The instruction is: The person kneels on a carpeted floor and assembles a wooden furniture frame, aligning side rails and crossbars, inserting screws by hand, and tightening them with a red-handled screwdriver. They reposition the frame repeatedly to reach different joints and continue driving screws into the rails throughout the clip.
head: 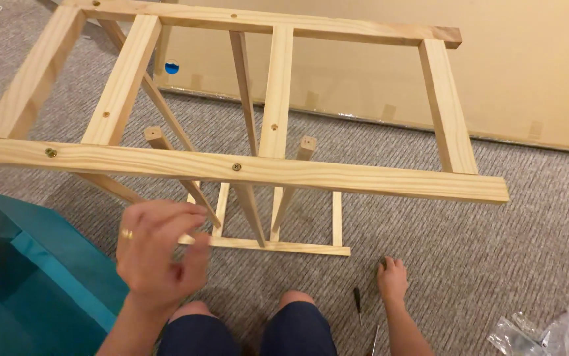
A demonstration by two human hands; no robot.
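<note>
A person sits on a grey carpet (528,217) with both knees (245,329) showing at six o'clock. In front of them stands a half-built wooden frame (258,168) of pale pine, filling the view from nine o'clock through twelve to three. Its near rail runs across the middle of the picture with two screw heads in it, and cross slats join that rail to the far rail at twelve o'clock. Thin legs drop from the frame to a lower rail (278,246) that rests on the carpet just beyond the knees.

The left hand (159,254), with a ring on one finger, is raised at seven o'clock, its fingers curled loosely near the end of the lower rail and one slanting leg. Motion blur hides whether it grips the wood or only touches it.

The right hand (392,278) lies low at five o'clock, fingers bent down onto the carpet. It appears to press on a small dark thing there, but I cannot tell what. A dark-handled screwdriver (358,303) lies just beside it, toward six o'clock.

A teal fabric bin (27,264) sits at eight o'clock. Clear plastic bags (548,333) lie at four o'clock. A large sheet of cardboard (528,72) covers the floor at one o'clock.
</note>
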